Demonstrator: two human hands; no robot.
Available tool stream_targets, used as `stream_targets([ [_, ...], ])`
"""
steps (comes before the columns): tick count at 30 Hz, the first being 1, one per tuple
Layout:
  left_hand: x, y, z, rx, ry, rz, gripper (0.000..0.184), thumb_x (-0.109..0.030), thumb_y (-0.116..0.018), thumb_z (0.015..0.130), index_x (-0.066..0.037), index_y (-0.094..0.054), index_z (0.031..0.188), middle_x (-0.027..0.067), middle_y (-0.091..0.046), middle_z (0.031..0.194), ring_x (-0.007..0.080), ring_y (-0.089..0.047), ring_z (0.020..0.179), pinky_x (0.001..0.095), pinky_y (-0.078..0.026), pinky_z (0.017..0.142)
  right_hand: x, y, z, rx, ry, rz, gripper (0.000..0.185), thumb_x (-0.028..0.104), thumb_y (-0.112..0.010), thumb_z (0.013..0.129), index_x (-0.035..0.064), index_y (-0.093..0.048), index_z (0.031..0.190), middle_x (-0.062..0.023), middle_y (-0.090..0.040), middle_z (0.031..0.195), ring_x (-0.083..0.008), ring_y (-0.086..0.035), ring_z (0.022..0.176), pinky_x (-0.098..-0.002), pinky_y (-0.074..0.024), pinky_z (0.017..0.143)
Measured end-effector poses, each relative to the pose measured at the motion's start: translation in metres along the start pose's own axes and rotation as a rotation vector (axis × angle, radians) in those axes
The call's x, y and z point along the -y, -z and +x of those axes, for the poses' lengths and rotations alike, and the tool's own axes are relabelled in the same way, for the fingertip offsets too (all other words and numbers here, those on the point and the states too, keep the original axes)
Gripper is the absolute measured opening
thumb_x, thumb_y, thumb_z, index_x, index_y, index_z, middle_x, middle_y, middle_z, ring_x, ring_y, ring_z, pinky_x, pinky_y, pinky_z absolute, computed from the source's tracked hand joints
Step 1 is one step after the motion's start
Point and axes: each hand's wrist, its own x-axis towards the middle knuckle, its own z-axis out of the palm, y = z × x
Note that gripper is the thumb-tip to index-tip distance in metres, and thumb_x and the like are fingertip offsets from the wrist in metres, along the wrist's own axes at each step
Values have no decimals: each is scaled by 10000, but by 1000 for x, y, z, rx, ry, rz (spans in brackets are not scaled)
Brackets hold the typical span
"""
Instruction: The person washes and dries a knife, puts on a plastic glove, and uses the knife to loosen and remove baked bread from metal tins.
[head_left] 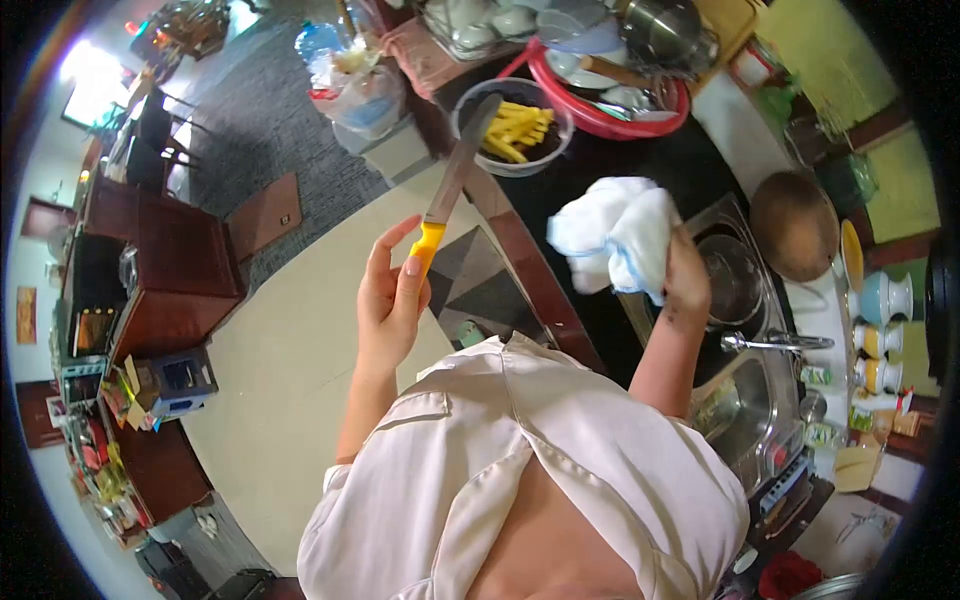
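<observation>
My left hand (393,295) is closed around the yellow handle of a knife (457,180). Its long blade points up and away, and the tip overlaps the rim of a clear bowl (545,160) from this angle. Yellow cut strips (517,131) lie in that bowl on something dark. In my right hand (687,272) is a bunched white cloth (612,225) with a light blue edge, held over the dark counter near the sink. The cloth and the knife are well apart.
A red basin (610,127) full of dishes stands behind the bowl. On the right are a double sink (745,400) with a faucet (775,341) and a round wooden board (793,226) against the wall. A bagged bin (385,150) stands on the floor, left of the counter.
</observation>
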Motion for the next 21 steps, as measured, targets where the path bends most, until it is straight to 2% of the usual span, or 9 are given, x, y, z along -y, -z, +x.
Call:
stream_targets([
  [2,9,21,2,-90,105,61,327,-211,-454,951,16,-473,1186,-41,-415,609,31,-367,513,178,-283,471,-16,-24,33,478,784,-761,333,172,-631,804,2,-558,1080,-100,-616,1003,-169,-584,907,-297,-457,824],
  [4,19,38,2,-165,65,11,291,-211,-460,949,25,-499,1115,-30,-439,619,38,-389,524,184,-313,479,-41,-62,48,417,-44,-404,322,118,-661,758,-17,-571,1036,-129,-622,977,-213,-598,880,-298,-458,809],
  [6,29,56,3,-238,25,-38,271,-211,-465,948,35,-525,1044,-18,-464,628,45,-411,535,189,-343,487,-31,-108,73,602,278,-750,339,105,-667,746,-36,-568,1039,-154,-625,940,-202,-606,853,-300,-460,796],
  [7,34,64,3,-333,-7,-67,256,-207,-464,948,33,-521,1019,-11,-472,628,54,-426,540,199,-368,498,-45,-116,91,526,327,-800,389,96,-680,733,-39,-549,1073,-169,-621,942,-163,-595,865,-296,-454,800],
  [8,38,72,2,-428,-35,-98,244,-203,-463,948,30,-516,995,-5,-479,628,62,-440,545,209,-393,508,-36,-137,100,437,201,-642,429,97,-697,728,-42,-536,1101,-144,-624,979,-154,-581,897,-304,-448,820],
  [12,24,108,-8,-537,81,31,281,-221,-456,951,7,-511,1107,6,-500,723,19,-405,552,157,-349,434,-13,-191,181,142,456,-204,413,110,-713,737,-5,-543,1095,-52,-605,1029,-151,-566,924,-284,-440,827],
  [16,41,129,0,-834,-111,-26,294,-221,-428,961,-27,-501,1170,-20,-484,739,-4,-339,556,136,-262,439,24,-213,305,-60,603,-21,387,132,-683,788,12,-518,1116,-67,-575,1054,-139,-558,946,-272,-447,827],
  [18,20,134,6,-881,-29,17,295,-219,-404,967,-35,-490,1182,-30,-474,770,-7,-334,570,136,-260,465,53,-238,363,-126,716,136,438,198,-698,784,-29,-510,1108,-93,-576,1054,-153,-560,941,-284,-457,828],
  [21,18,147,24,-971,-70,348,314,-237,-408,966,-69,-459,1227,-50,-421,749,2,-331,577,140,-270,498,91,-272,454,-175,841,-10,606,360,-674,760,-60,-486,1154,-138,-555,1109,-191,-542,980,-301,-444,842],
])
